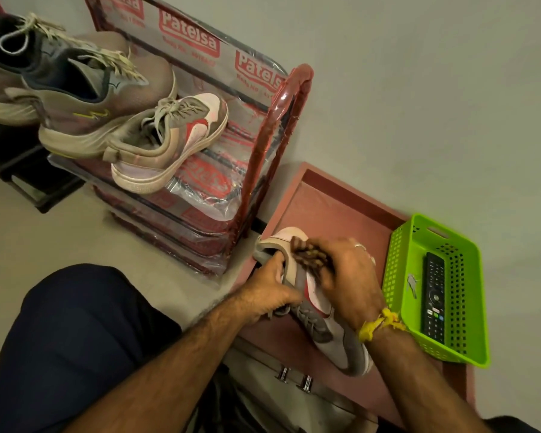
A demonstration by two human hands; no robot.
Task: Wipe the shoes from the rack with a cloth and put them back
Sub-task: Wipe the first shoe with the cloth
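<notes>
A grey, white and red sneaker (331, 335) lies on the pink-brown cabinet top (334, 207), toe toward me. My left hand (267, 295) grips its heel collar, fingers curled inside the opening. My right hand (349, 276) clutches a brown patterned cloth (310, 251) and presses it on the shoe's heel side. The matching sneaker (169, 142) sits on the top shelf of the red plastic-wrapped shoe rack (263, 142), beside a larger brown-grey sneaker (91, 98) and another one (10, 67) behind it.
A green perforated basket (469, 307) with a black remote (433, 295) and a key stands on the cabinet right of the shoe. My dark-trousered knee (75, 339) fills the lower left. A dark stand (28, 176) sits on the floor left of the rack.
</notes>
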